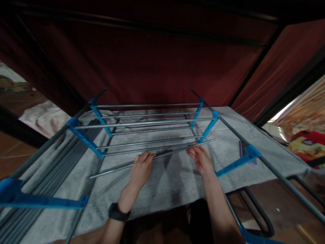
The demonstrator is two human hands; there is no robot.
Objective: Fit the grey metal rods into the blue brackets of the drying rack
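A loose grey metal rod (170,153) slants across in front of me, its left end lower and nearer. My left hand (141,166) is closed round its middle, and a dark watch sits on that wrist. My right hand (200,158) pinches the same rod near its right end. Just beyond is a rack frame of long side tubes (281,179) with blue plastic brackets. Several crossbars (149,123) join the far brackets. The near left bracket (43,201) and near right bracket (238,164) have no crossbar between them.
Grey cloth (157,189) covers the table. Several spare rods (59,171) lie bundled at the left. A purple-edged flat object (240,148) is under the right tube. Dark red fabric (157,64) hangs behind. At right are a red and yellow package (308,145) and a dark metal frame (256,210).
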